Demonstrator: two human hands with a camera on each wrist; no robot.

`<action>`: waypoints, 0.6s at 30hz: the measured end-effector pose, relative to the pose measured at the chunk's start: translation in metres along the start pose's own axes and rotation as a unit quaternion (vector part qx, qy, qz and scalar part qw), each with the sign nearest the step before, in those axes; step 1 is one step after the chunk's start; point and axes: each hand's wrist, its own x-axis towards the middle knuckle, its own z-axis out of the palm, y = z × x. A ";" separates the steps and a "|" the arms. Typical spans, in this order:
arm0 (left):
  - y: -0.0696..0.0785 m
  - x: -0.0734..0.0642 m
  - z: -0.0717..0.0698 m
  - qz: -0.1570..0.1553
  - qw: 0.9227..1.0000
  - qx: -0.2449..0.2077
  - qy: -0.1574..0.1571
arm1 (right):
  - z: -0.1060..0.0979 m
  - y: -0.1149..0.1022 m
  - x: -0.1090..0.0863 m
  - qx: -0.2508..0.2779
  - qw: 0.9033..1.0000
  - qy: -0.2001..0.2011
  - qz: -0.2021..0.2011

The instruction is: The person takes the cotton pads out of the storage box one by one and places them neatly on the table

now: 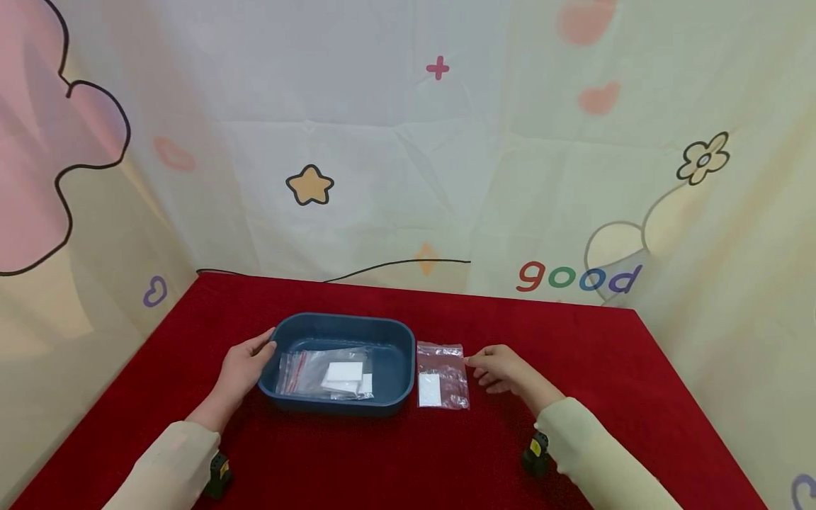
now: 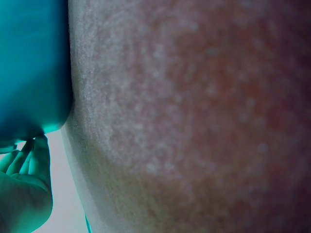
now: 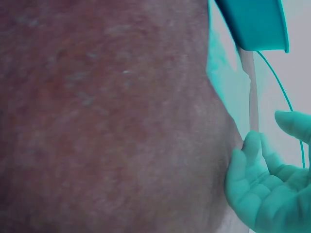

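A blue plastic basin (image 1: 338,407) stands left of centre on the red table, several zip bags (image 1: 315,365) with white cards lying inside. My left hand (image 1: 245,365) holds the basin's left end at the rim; the left wrist view shows its fingers against the wall. To the right of the basin, a clear zip bag (image 1: 450,382) lies flat, a white card (image 1: 430,390) in its lower left. At this bag's right edge is my right hand (image 1: 503,368). In the right wrist view the thumb (image 3: 291,124) stands apart from the loosely bent fingers (image 3: 252,145).
A red cloth (image 1: 357,460) covers the table. Behind and beside it hangs a pale printed curtain (image 1: 382,177). Small dark devices are worn at both wrists, under the left cuff (image 1: 181,450) and right cuff (image 1: 567,425).
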 end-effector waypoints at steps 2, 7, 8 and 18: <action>0.000 0.000 -0.001 -0.002 1.000 0.001 0.000 | -0.002 -0.002 0.001 0.001 1.000 -0.010 0.000; 0.001 0.000 -0.001 -0.002 1.000 0.003 -0.004 | -0.008 -0.008 0.002 -0.005 1.000 -0.019 -0.004; 0.001 0.000 -0.001 -0.001 1.000 0.004 -0.004 | -0.009 -0.010 0.002 -0.008 1.000 -0.019 -0.006; 0.002 -0.002 -0.001 0.001 1.000 -0.001 -0.002 | -0.020 -0.025 0.002 -0.038 0.998 -0.042 -0.041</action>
